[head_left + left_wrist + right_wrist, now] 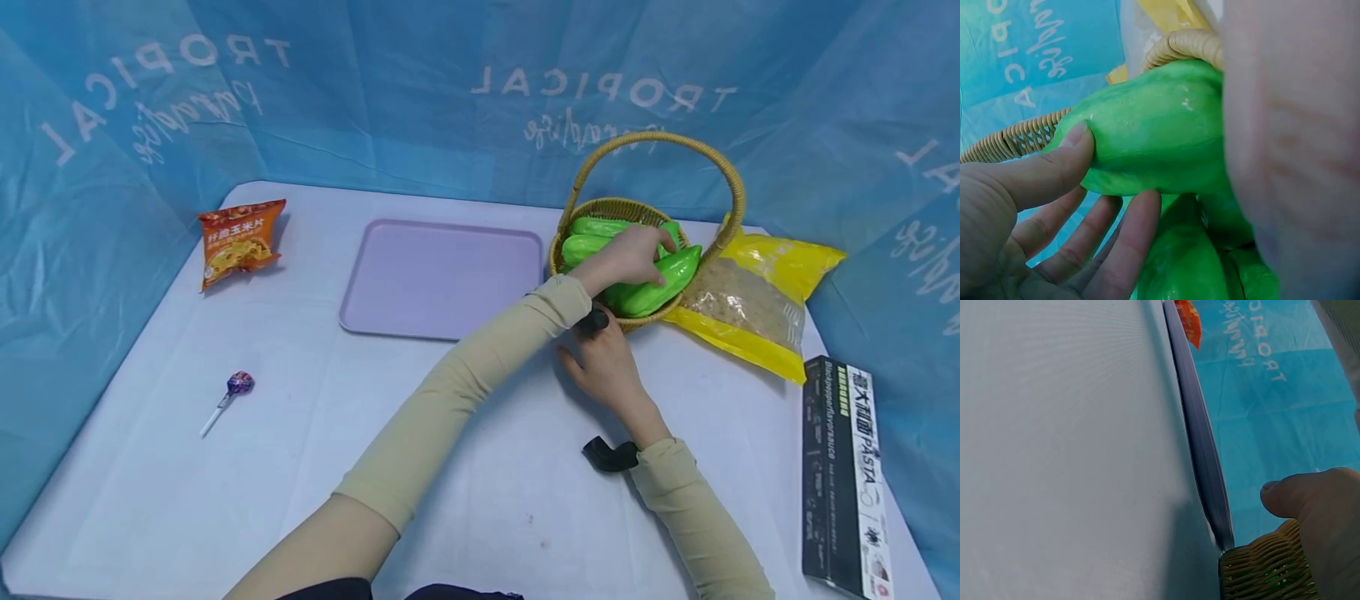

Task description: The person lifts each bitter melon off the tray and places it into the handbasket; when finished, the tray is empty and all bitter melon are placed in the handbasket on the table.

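A wicker basket (pixel 651 318) with a tall hoop handle holds several bright green, ridged star fruits. My left hand (pixel 636 252) reaches in over the rim and grips one star fruit (pixel 651 287) at the basket's front right. Seen from the left wrist, the thumb (pixel 1077 140) lies on one side of that star fruit (pixel 1154 131), the fingers on the other. My right hand (pixel 609 367) is at the basket's front wall with its thumb stretched away; its fingertips are partly hidden behind the left wrist's black camera. The right wrist view shows the thumb (pixel 1291 495) above the basket's weave (pixel 1266 565).
Left of the basket lies a flat lilac tray (pixel 442 279). A yellow bag (pixel 750 292) touches the basket's right side, with a black pasta box (pixel 843 475) nearer the front. An orange snack bag (pixel 240 242) and a lollipop (pixel 238 383) are at the left.
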{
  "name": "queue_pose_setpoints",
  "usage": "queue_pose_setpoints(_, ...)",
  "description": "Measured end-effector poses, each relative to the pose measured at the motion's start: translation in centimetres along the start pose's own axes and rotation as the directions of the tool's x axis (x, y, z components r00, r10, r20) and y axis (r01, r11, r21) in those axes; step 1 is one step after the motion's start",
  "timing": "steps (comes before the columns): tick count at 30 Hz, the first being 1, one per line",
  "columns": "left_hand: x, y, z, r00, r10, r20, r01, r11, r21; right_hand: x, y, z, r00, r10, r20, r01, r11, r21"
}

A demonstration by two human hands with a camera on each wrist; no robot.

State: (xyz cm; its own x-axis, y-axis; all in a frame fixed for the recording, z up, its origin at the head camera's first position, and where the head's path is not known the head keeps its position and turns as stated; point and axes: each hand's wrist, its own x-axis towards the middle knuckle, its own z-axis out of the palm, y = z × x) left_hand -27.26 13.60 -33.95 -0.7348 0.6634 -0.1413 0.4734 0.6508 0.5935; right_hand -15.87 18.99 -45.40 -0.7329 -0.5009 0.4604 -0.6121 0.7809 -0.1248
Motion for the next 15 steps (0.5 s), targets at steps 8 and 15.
queue_pose_setpoints(8, -0.1, -0.3, -0.3, 0.999, 0.017, 0.032, -0.017, 1.0, 0.02, 0.2, -0.2, -0.1, 1.0, -0.007, 0.012, 0.007, 1.0, -0.018)
queue_pose_setpoints(15, -0.8, -0.5, -2.5, 1.0, 0.011, -0.002, -0.011, 0.995, -0.095, 0.2, -0.2, -0.3, 1.0, 0.014, 0.023, -0.013, 1.0, -0.012)
